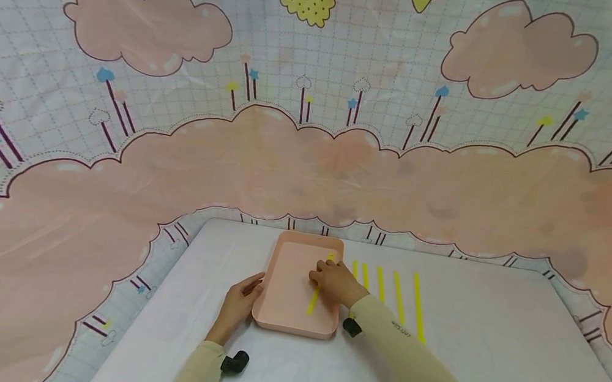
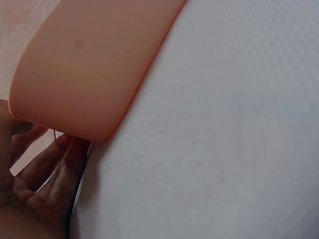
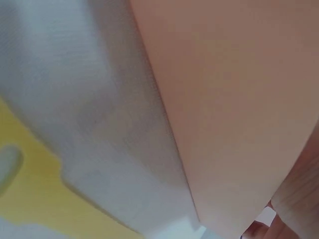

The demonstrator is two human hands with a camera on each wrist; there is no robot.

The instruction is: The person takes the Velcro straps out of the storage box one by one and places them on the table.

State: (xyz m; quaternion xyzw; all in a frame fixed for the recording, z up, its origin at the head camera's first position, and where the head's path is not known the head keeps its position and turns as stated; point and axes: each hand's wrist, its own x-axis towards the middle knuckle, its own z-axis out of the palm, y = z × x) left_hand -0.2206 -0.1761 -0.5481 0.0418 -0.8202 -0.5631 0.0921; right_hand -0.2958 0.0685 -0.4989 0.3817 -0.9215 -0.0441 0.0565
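Observation:
A shallow pink tray [image 1: 293, 319] lies on the white table. My left hand [image 1: 240, 301] holds it at its left side; in the left wrist view that hand's fingers [image 2: 60, 174] reach the tray wall [image 2: 94, 79], and their tips are partly hidden. Over the right part of the tray, my right hand [image 1: 338, 282] pinches a long, thin yellow strip [image 1: 313, 302] with curled fingers. The strip slants across the tray floor, its middle covered by the hand.
Several similar yellow strips [image 1: 399, 295] lie in a row right of the tray, partly under the right forearm. One nearby yellow strip [image 3: 30, 184] shows an oval hole in its wider end. A cloud-patterned cloth [image 1: 308, 173] hangs behind the table [image 1: 491, 332].

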